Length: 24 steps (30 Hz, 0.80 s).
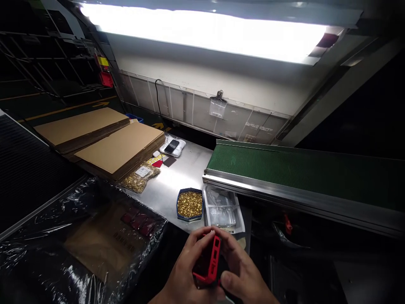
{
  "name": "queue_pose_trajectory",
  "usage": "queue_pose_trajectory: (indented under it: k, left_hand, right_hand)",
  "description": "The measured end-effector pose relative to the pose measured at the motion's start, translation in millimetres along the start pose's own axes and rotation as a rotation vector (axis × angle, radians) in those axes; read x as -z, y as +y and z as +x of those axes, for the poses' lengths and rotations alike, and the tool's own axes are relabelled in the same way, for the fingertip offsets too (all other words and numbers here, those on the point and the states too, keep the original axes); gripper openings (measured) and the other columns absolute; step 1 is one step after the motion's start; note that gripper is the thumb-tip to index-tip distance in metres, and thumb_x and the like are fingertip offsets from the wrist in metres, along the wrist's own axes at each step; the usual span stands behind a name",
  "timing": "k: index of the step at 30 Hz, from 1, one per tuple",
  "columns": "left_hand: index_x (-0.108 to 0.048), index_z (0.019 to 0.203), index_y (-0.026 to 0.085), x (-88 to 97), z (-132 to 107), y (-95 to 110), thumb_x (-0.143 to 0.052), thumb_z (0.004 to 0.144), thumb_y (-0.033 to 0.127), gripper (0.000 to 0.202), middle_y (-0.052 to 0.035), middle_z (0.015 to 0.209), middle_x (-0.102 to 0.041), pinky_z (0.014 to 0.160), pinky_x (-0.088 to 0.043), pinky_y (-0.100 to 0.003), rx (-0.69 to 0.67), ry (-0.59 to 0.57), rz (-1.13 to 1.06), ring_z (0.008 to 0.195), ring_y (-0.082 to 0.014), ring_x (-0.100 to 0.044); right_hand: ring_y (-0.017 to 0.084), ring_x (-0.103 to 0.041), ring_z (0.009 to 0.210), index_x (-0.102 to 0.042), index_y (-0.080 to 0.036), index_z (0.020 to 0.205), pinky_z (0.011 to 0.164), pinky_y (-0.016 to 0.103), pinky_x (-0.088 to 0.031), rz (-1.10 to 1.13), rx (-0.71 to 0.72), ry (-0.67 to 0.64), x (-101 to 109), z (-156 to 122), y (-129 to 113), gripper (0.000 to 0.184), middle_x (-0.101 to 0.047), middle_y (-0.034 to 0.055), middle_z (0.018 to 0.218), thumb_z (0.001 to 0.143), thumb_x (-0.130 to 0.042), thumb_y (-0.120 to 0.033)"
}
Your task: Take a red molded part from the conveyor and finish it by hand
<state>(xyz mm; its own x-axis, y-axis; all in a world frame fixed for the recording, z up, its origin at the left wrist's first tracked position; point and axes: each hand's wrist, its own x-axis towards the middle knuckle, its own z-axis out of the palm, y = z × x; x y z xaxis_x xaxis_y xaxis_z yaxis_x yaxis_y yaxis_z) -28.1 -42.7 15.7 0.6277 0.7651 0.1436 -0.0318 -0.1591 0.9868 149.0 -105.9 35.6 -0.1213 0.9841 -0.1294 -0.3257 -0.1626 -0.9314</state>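
Both my hands meet at the bottom middle of the view around a small red plastic part (211,261) with rectangular openings. My left hand (184,270) wraps its fingers round the part's left side. My right hand (242,270) pinches its right side, thumb in front. Just beyond the hands, on the steel table (177,177), stands a blue tin (189,204) filled with small brass pieces. Beside the tin lies a clear tray of plastic bags (223,209).
A green conveyor belt (303,173) runs along the right. Stacks of flat cardboard (104,141) lie at the left, with a bag of brass pieces (139,176) and a phone (171,146) near them. A carton under black plastic film (79,240) fills the lower left.
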Motion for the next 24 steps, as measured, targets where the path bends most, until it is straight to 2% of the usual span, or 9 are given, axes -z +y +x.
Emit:
queue_pose_trajectory:
  k: [4, 6, 9, 11, 14, 15, 19, 22, 24]
  left_hand:
    - [-0.04, 0.147, 0.032, -3.9, -1, 0, -0.075, 0.078, 0.053, 0.079, -0.0127, 0.146, -0.034, 0.11, -0.047, -0.05, -0.045, 0.001, 0.09, 0.134, -0.0371, -0.044]
    - [-0.04, 0.146, 0.032, -5.4, -3, 2, -0.074, 0.078, 0.058, 0.08, -0.0128, 0.146, -0.033, 0.111, -0.045, -0.052, -0.018, -0.006, 0.107, 0.134, -0.0385, -0.042]
    - [-0.041, 0.146, 0.033, -10.3, -5, 5, -0.069, 0.078, 0.066, 0.08, -0.0131, 0.146, -0.034, 0.112, -0.042, -0.055, 0.009, -0.002, 0.114, 0.134, -0.04, -0.041]
    - [-0.042, 0.145, 0.033, -16.0, -7, 6, -0.066, 0.078, 0.069, 0.079, -0.0134, 0.144, -0.036, 0.111, -0.042, -0.055, 0.011, 0.029, 0.113, 0.134, -0.0403, -0.041]
    - [-0.044, 0.144, 0.034, -24.8, -8, 6, -0.065, 0.079, 0.068, 0.076, -0.0124, 0.143, -0.038, 0.109, -0.045, -0.053, 0.021, 0.098, 0.118, 0.132, -0.0385, -0.044]
    - [-0.044, 0.143, 0.034, -27.3, -8, 5, -0.065, 0.079, 0.068, 0.076, -0.012, 0.144, -0.039, 0.109, -0.044, -0.053, 0.021, 0.113, 0.128, 0.133, -0.0384, -0.044]
    - [-0.045, 0.143, 0.031, -34.7, -9, 1, -0.056, 0.08, 0.074, 0.077, -0.0119, 0.142, -0.042, 0.115, -0.035, -0.053, -0.037, 0.13, 0.284, 0.139, -0.0389, -0.033]
    - [-0.042, 0.145, 0.034, -40.9, -11, -2, -0.051, 0.093, 0.056, 0.056, -0.0091, 0.137, -0.048, 0.115, -0.035, -0.043, -0.12, 0.131, 0.474, 0.137, -0.0315, -0.036]
    - [-0.041, 0.146, 0.035, -45.9, -12, -2, -0.049, 0.096, 0.05, 0.052, -0.0085, 0.134, -0.05, 0.115, -0.035, -0.04, -0.181, 0.127, 0.553, 0.135, -0.0296, -0.038]
  right_hand:
    - [0.033, -0.05, 0.13, -0.047, -0.03, 0.14, 0.111, 0.049, -0.038, 0.007, 0.045, 0.079, -10, 4, 2, 0.078, -0.054, 0.0128, 0.14, 0.074, -0.077, -0.059]
    - [0.031, -0.055, 0.124, -0.053, -0.028, 0.134, 0.107, 0.046, -0.042, 0.049, 0.033, 0.107, -12, 6, 0, 0.063, -0.058, 0.0125, 0.134, 0.08, -0.074, -0.055]
    - [0.025, -0.062, 0.11, -0.062, -0.024, 0.121, 0.1, 0.042, -0.046, 0.156, -0.051, 0.187, -11, 5, -5, 0.038, -0.066, 0.011, 0.12, 0.093, -0.058, -0.05]
    - [0.025, -0.063, 0.107, -0.063, -0.023, 0.119, 0.098, 0.041, -0.047, 0.161, -0.055, 0.198, -10, 3, -7, 0.04, -0.067, 0.011, 0.116, 0.091, -0.06, -0.052]
    - [0.029, -0.06, 0.111, -0.057, -0.025, 0.128, 0.099, 0.044, -0.047, 0.028, 0.025, 0.162, -7, 0, -8, 0.064, -0.064, 0.0122, 0.122, 0.076, -0.076, -0.058]
    - [0.03, -0.059, 0.113, -0.057, -0.025, 0.129, 0.1, 0.044, -0.046, -0.001, 0.032, 0.169, -6, -1, -7, 0.065, -0.064, 0.0122, 0.123, 0.075, -0.076, -0.058]
    - [0.028, -0.062, 0.112, -0.061, -0.025, 0.123, 0.1, 0.044, -0.046, 0.093, -0.078, 0.246, 0, -5, -4, 0.043, -0.067, 0.011, 0.121, 0.092, -0.056, -0.054]
    - [0.026, -0.064, 0.109, -0.057, -0.026, 0.127, 0.1, 0.042, -0.046, 0.255, -0.097, 0.266, 6, -9, -3, 0.04, -0.07, 0.0098, 0.116, 0.095, -0.051, -0.051]
    - [0.024, -0.063, 0.113, -0.056, -0.027, 0.128, 0.102, 0.04, -0.045, 0.32, -0.056, 0.275, 11, -13, -3, 0.038, -0.069, 0.0092, 0.119, 0.097, -0.051, -0.047]
